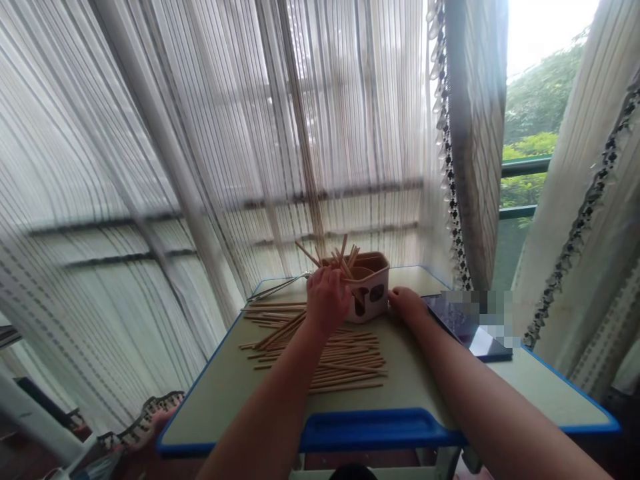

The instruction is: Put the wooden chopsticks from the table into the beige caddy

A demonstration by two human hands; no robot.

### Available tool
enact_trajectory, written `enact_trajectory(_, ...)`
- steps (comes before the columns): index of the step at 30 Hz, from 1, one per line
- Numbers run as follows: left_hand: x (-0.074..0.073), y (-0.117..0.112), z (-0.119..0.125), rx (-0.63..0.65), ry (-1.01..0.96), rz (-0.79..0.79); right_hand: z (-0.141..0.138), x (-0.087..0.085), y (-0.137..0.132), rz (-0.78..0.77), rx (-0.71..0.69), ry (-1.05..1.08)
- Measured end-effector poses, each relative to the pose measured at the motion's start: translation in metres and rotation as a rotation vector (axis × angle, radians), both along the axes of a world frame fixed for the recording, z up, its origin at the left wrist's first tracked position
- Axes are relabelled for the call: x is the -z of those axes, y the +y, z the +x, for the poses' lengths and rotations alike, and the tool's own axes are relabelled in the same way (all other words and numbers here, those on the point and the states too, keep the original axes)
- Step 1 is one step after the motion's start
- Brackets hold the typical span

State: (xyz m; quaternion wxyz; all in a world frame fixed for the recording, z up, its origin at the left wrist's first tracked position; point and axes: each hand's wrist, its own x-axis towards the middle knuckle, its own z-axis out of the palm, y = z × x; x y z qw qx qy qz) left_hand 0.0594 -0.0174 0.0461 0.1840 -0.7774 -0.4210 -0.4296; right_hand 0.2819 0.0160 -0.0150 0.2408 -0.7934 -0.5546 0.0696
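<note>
A white holder [373, 288] with brown compartments stands at the far side of a small table [235, 387], with several wooden chopsticks [344, 259] sticking out of it. My left hand [327, 298] is raised at the holder's left rim, fingers closed on chopsticks there. My right hand [407, 305] rests on the table against the holder's right side; its fingers are mostly hidden. Many loose wooden chopsticks [335, 363] lie spread on the tabletop under my left arm.
Metal chopsticks [280, 287] lie at the table's far left corner. A dark tablet [467, 328] lies to the right. The table has a blue rim with a handle recess [370, 427] at the near edge. Striped curtains [250, 133] hang close behind.
</note>
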Motion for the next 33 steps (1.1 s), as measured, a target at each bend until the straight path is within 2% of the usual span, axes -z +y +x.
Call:
enact_trajectory(7, 0.0035, -0.0017, 0.0030, 0.047, 0.066, -0.028, 0.0002, -0.0005, -0.0002, 0.004, -0.004, 0.008)
enact_trajectory(14, 0.0008, -0.0072, 0.0031, 0.038, 0.115, -0.049, 0.0011, 0.0011, 0.0002, 0.008, -0.010, 0.014)
enact_trajectory(33, 0.0004, -0.0097, 0.0032, 0.051, 0.088, -0.023, 0.0026, 0.0032, 0.0003, 0.008, -0.016, -0.022)
